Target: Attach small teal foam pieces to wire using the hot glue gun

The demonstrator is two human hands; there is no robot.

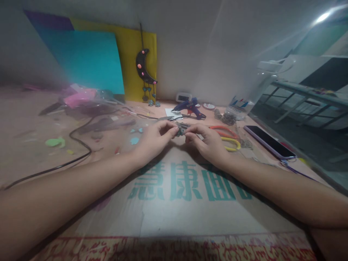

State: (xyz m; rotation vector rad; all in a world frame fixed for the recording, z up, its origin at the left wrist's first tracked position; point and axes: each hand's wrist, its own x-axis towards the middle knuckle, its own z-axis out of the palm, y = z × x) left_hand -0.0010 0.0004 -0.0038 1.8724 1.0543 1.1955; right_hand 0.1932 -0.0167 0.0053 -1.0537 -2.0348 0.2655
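Note:
My left hand [157, 140] pinches a small grey-blue decorative piece [180, 131] between thumb and fingertips, just above the table. From the other side, my right hand [206, 142] has its thumb and forefinger pressed together at the right edge of this piece. Whatever lies between those right fingertips is too small to make out. Behind the right hand lie scissors or pliers with orange handles [227, 131] and yellow handles [232, 144]. Pale blue cut-outs [134, 140] rest left of my left hand.
A blue glue gun [187, 108] lies by the wall, its dark cable [78, 136] possibly the one running left. A phone [269, 141] and a clear plastic jar [239, 108] stand right. A black moon ornament [144, 67] hangs before yellow card [130, 47]. Scraps and a pink bag [80, 98] lie left.

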